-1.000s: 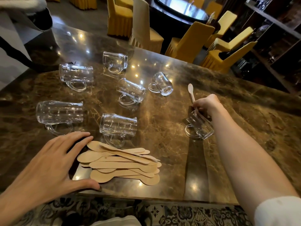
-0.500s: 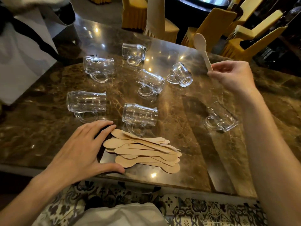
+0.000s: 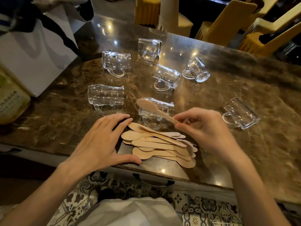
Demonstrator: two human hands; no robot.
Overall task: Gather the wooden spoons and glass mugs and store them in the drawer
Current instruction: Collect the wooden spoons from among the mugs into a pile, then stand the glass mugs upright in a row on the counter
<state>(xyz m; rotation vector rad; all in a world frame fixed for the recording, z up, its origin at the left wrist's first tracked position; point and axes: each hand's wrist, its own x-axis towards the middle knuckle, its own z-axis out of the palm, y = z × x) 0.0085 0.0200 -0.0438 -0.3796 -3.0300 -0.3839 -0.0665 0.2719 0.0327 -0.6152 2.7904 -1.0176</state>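
Note:
A pile of flat wooden spoons [image 3: 159,146] lies near the front edge of the brown marble table [image 3: 244,144]. My left hand [image 3: 104,141] rests flat against the pile's left side, fingers spread. My right hand [image 3: 202,128] pinches the handle of one wooden spoon [image 3: 151,108], held just above the pile with its bowl pointing up and left. Several glass mugs lie on their sides: one behind the pile [image 3: 156,110], one to the left [image 3: 105,97], one at the right [image 3: 241,113], others farther back [image 3: 167,77].
A white paper bag [image 3: 37,51] with black handles and a pale box [image 3: 11,98] stand at the table's left. Yellow-covered chairs [image 3: 228,22] crowd behind the far edge. A drawer handle [image 3: 153,181] shows under the front edge. Patterned tile floor lies below.
My right hand brought the single spoon from the far right of the table down to just above the pile. My left hand stayed by the pile. The camera tilted nearer and downward.

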